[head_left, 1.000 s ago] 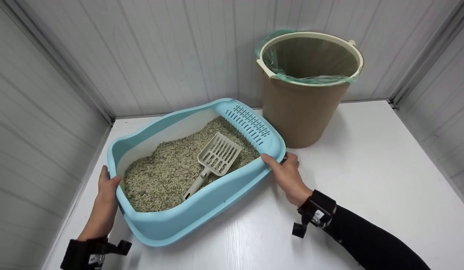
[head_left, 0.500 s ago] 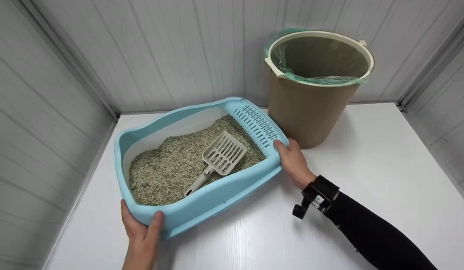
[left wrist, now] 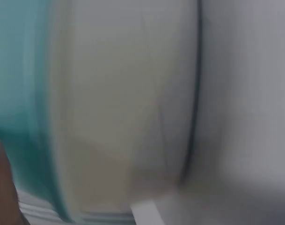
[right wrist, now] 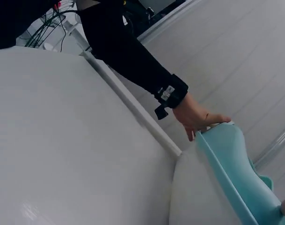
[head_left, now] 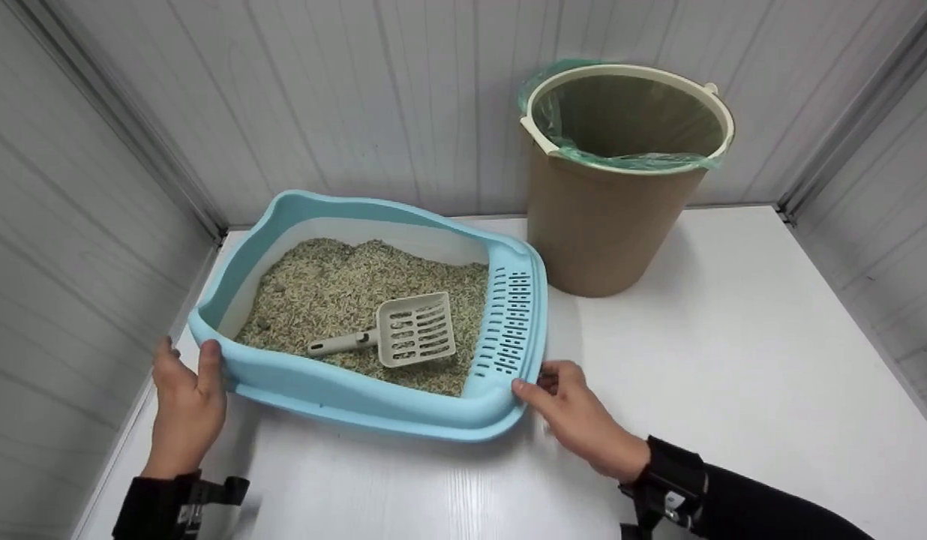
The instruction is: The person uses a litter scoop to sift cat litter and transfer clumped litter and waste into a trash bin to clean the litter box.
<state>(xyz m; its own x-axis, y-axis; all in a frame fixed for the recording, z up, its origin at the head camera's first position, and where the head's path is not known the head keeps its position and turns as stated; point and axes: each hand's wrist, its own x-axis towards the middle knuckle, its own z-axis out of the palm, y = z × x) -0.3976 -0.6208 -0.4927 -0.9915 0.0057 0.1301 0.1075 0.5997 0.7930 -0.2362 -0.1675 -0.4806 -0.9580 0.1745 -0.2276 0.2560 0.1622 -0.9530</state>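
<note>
A light-blue litter box [head_left: 306, 386] full of pellet litter [head_left: 321, 285] lies in the middle of the head view. Its slotted end faces right. On the litter rests a beige slotted litter scoop [head_left: 415, 330], handle pointing left. My left hand [head_left: 186, 401] grips the box's near-left corner, thumb up at the rim. At the near-right corner my right hand [head_left: 576, 416] holds the box, its thumb on the rim and the fingers curled below. The right wrist view shows the left hand [right wrist: 198, 117] at the far corner. The left wrist view is blurred.
A brown bin [head_left: 598, 225] with a green plastic liner [head_left: 636, 161] stands behind the box's right end. White panel walls [head_left: 358, 97] enclose the white table [head_left: 703, 315] at the back and both sides.
The box has turned clockwise in the head view, its slotted end swinging toward me and its left end away. My left hand shifted along the corner and rim; the right hand came nearer.
</note>
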